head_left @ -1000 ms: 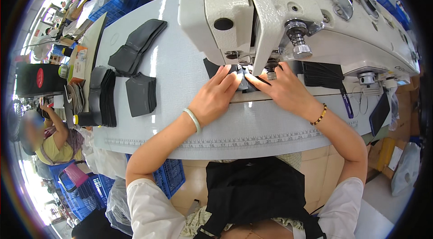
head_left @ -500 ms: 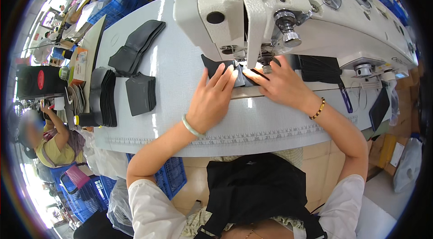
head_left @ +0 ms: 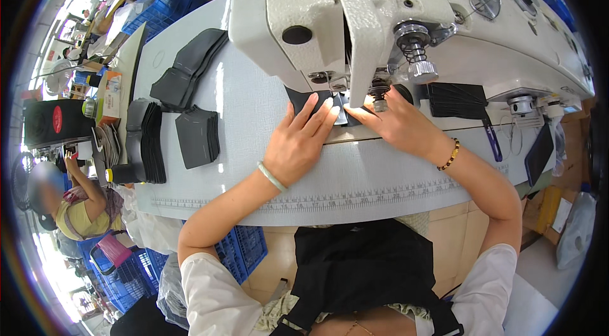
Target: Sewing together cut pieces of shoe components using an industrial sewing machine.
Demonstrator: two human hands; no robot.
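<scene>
A white sewing machine [head_left: 393, 25] rises over the table with its lamp lit at the needle area. Beneath its head lies a dark, flat piece [head_left: 304, 98], leather-like. My left hand [head_left: 298, 145] rests flat on that piece, fingers stretched out toward the presser foot. My right hand [head_left: 406, 123] lies on the other side of the foot, its fingers extended and pressing down near the seam. The machine head hides part of the right fingers and the needle.
Stacks of dark cut pieces [head_left: 196, 136] lie at the left, with a folded dark stack [head_left: 190, 69] behind. More black pieces [head_left: 455, 100], purple-handled snips [head_left: 493, 139] and a phone-like dark slab [head_left: 539, 153] lie right. A ruler strip [head_left: 330, 201] edges the table. A co-worker [head_left: 82, 203] sits far left.
The view has shifted slightly, so the machine sits a little nearer. My hands stay in nearly the same place on the dark piece. The co-worker's raised arm has shifted slightly.
</scene>
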